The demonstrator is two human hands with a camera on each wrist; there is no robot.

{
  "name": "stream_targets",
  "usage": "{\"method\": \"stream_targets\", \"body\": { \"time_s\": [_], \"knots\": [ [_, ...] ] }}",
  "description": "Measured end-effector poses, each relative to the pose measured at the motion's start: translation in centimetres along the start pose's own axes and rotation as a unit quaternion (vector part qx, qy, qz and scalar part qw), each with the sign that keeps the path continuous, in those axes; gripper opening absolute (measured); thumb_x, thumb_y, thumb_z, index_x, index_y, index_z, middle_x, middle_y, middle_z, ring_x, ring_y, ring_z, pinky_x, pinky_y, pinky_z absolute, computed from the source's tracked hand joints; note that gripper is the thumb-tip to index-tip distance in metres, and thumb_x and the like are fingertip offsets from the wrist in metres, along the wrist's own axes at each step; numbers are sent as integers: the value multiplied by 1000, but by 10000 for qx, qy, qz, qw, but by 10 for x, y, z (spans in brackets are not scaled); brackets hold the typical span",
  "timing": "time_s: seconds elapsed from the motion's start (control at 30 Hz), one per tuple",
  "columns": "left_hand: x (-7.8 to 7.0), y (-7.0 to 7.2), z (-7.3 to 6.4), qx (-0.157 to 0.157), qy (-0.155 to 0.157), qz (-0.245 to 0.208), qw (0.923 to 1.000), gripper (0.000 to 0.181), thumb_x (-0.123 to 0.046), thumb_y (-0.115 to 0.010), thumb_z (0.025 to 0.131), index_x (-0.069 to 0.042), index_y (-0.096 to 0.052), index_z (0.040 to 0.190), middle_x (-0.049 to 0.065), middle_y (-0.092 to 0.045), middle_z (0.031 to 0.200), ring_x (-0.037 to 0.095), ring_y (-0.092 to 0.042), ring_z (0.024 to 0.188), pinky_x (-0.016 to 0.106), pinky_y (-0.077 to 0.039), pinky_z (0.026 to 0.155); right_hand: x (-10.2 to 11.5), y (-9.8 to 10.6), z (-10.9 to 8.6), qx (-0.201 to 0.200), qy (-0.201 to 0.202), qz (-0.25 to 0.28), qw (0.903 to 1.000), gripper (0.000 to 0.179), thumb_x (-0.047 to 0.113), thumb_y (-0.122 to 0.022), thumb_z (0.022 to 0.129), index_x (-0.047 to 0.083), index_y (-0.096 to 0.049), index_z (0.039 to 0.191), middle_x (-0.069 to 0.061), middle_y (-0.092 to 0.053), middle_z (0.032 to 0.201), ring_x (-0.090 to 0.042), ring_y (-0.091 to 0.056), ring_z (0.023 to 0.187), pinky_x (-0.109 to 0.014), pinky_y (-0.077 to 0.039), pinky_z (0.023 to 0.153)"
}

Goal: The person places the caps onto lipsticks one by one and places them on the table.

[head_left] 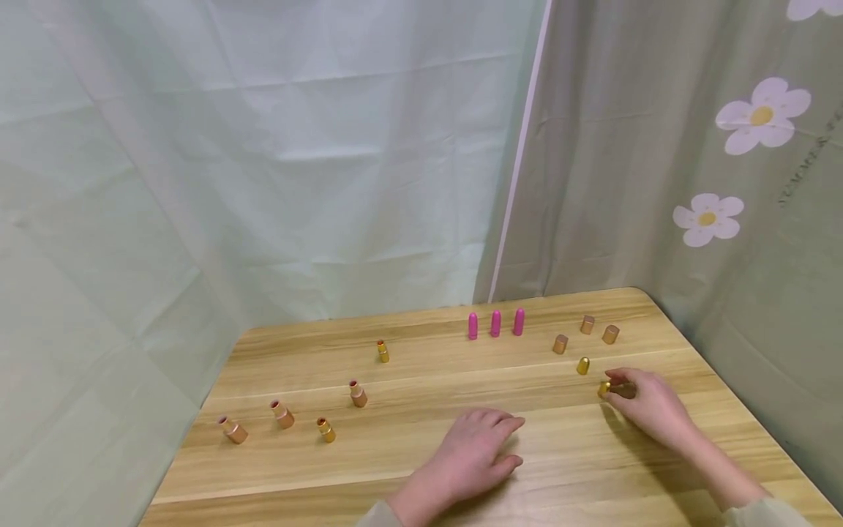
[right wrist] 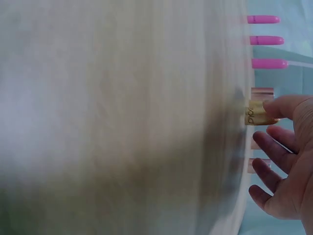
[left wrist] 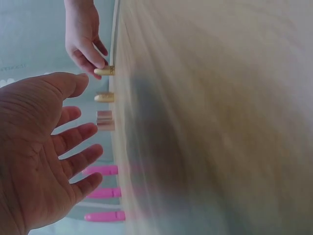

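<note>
Over the right part of the table, my right hand (head_left: 648,410) pinches a gold lipstick cap (right wrist: 257,113) between thumb and index finger; the cap's base is at the tabletop. Just behind it stands a second gold cap (head_left: 582,366), apart from the hand. Three rose-gold caps (head_left: 560,344) are grouped farther back. My left hand (head_left: 470,454) is over the front middle with fingers spread and nothing in them; the left wrist view shows its bare palm (left wrist: 34,152).
Three bright pink bullet-shaped tubes (head_left: 495,323) stand in a row at the back. On the left are two uncapped gold lipsticks (head_left: 326,430) and three uncapped rose-gold lipsticks (head_left: 282,416). Curtains (head_left: 369,161) hang behind the wooden table (head_left: 421,380) and along its sides.
</note>
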State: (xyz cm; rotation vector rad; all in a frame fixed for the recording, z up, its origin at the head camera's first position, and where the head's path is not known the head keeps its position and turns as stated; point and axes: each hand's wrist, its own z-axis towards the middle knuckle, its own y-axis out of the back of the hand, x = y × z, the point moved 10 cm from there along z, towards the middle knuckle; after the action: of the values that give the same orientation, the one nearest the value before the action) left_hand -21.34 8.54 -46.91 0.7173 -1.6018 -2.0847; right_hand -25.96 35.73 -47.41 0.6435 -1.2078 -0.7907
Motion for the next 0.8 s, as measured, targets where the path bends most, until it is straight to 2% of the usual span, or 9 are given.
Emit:
{"method": "stream_targets", "body": {
  "time_s": [0.23,0.57,0.8],
  "knots": [
    [-11,-7,3,31,-126,90,9999,51,-46,-63,100,-21,-58,143,-8,-60,136,12,-54,125,36,-43,106,-6,-7,-4,-7,-179,-51,9998,42,23,-81,89,-2,-69,120,-14,-74,109,-39,-65,105,-60,-45,91],
    [-16,-9,2,52,-191,168,9997,51,-46,-63,99,-21,-58,143,-9,-60,134,11,-54,125,33,-42,106,-7,-8,-3,-170,-161,-233,9995,38,28,-81,89,2,-72,116,-10,-74,105,-38,-63,103,-58,-44,88],
    [-15,-9,1,102,-178,159,9997,51,-46,-63,100,-22,-58,144,-9,-60,134,11,-54,125,33,-42,107,-5,-6,-3,-230,-162,-231,9993,28,23,-79,90,5,-73,110,-10,-75,104,-39,-64,102,-58,-45,87]
  ]
}}
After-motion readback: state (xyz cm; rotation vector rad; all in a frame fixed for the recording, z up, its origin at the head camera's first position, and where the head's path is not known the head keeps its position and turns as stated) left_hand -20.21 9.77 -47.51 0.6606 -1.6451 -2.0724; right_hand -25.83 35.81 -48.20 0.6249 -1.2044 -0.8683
